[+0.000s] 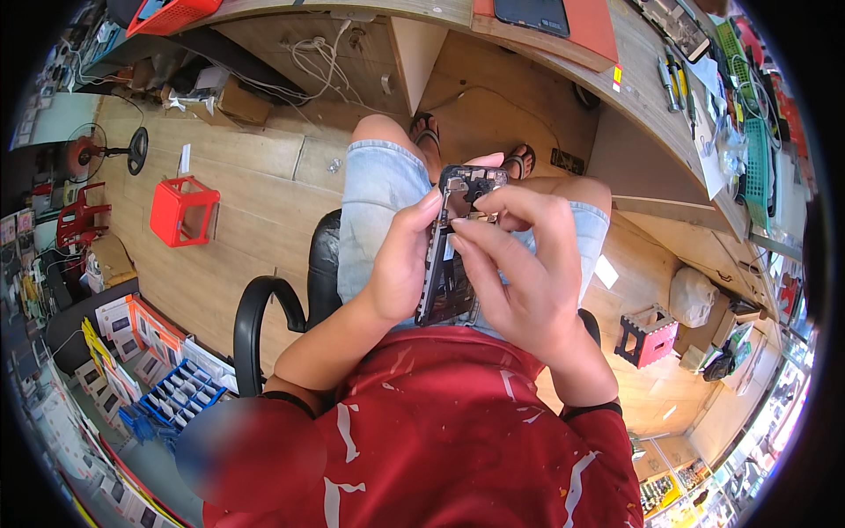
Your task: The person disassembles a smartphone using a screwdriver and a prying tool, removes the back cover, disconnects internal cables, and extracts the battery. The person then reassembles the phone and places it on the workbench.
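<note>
An opened smartphone (447,286) with its inner boards and parts bare is held above my lap. My left hand (400,264) is wrapped round its left edge, the thumb along the side and fingertips showing beyond the top end. The fingers of my right hand (528,273) are bent inward over the upper part of the phone. Its index fingertip rests by a dark camera part, with another fingertip close below on the exposed innards. Whether a small part is pinched there is hidden by the fingers.
Ahead stands a wooden desk (647,110) with a phone (532,15) on an orange box (594,35), screwdrivers (673,84) and green baskets (757,163). A red stool (183,211) is on the floor at left. Beside me is a black chair armrest (255,317).
</note>
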Available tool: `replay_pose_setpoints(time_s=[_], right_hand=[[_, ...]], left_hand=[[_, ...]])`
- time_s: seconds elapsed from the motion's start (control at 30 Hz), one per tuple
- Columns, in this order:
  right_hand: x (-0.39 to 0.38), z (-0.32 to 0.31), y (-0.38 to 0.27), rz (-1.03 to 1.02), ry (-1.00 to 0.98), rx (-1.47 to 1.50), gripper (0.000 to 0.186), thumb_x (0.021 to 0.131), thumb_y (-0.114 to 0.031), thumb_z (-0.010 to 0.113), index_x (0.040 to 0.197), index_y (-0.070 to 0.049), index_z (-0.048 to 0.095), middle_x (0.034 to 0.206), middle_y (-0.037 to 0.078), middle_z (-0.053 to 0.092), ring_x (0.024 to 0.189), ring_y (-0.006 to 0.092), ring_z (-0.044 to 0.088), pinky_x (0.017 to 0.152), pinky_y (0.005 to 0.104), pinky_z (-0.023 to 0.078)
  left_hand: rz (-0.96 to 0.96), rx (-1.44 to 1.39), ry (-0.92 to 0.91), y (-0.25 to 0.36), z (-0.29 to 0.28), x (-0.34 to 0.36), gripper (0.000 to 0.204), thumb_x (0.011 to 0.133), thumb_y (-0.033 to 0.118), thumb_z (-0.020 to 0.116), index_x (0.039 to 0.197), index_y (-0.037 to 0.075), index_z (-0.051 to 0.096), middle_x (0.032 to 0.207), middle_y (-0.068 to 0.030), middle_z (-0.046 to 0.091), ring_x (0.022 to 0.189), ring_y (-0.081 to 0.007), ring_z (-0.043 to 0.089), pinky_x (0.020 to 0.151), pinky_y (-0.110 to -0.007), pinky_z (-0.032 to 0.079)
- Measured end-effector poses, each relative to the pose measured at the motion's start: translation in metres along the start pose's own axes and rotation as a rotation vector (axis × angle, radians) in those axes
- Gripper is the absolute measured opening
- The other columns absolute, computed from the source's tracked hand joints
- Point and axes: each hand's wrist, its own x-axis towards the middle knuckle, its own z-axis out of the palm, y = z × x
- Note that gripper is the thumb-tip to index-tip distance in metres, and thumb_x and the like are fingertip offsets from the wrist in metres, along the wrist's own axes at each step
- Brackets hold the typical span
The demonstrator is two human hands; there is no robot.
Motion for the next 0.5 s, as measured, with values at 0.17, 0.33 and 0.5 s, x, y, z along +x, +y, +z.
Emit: replay_pose_setpoints(time_s=[0.17, 0.33, 0.5], right_hand=[[0.01, -0.011, 0.0, 0.162, -0.12, 0.129, 0.022, 0.084, 0.003, 0.088, 0.103, -0.001, 0.079, 0.121, 0.012, 0.062, 0.094, 0.0226, 0.063, 0.082, 0.034, 0.052], [0.019, -0.017, -0.001, 0.268, -0.207, 0.251, 0.019, 0.083, 0.005, 0.087, 0.098, -0.001, 0.077, 0.12, 0.01, 0.061, 0.098, 0.0208, 0.066, 0.081, 0.0316, 0.055], [0.028, -0.026, 0.005, 0.276, -0.284, 0.365, 0.019, 0.084, 0.007, 0.087, 0.098, -0.001, 0.077, 0.122, 0.009, 0.06, 0.099, 0.0159, 0.067, 0.076, 0.0308, 0.056]], left_hand=[[-0.062, 0.032, -0.008, 0.0, -0.005, -0.005, 0.066, 0.118, 0.044, 0.032, 0.168, 0.002, 0.041, 0.142, -0.0127, 0.063, 0.119, -0.0219, 0.067, 0.104, -0.038, 0.056], [-0.122, 0.012, 0.055, -0.003, -0.009, -0.012, 0.059, 0.117, 0.048, 0.033, 0.152, 0.003, 0.052, 0.126, -0.0131, 0.068, 0.094, -0.0235, 0.072, 0.08, -0.037, 0.062], [-0.136, -0.044, 0.039, -0.004, -0.01, -0.012, 0.059, 0.117, 0.049, 0.034, 0.147, 0.002, 0.055, 0.118, -0.0143, 0.071, 0.089, -0.0265, 0.074, 0.08, -0.039, 0.063]])
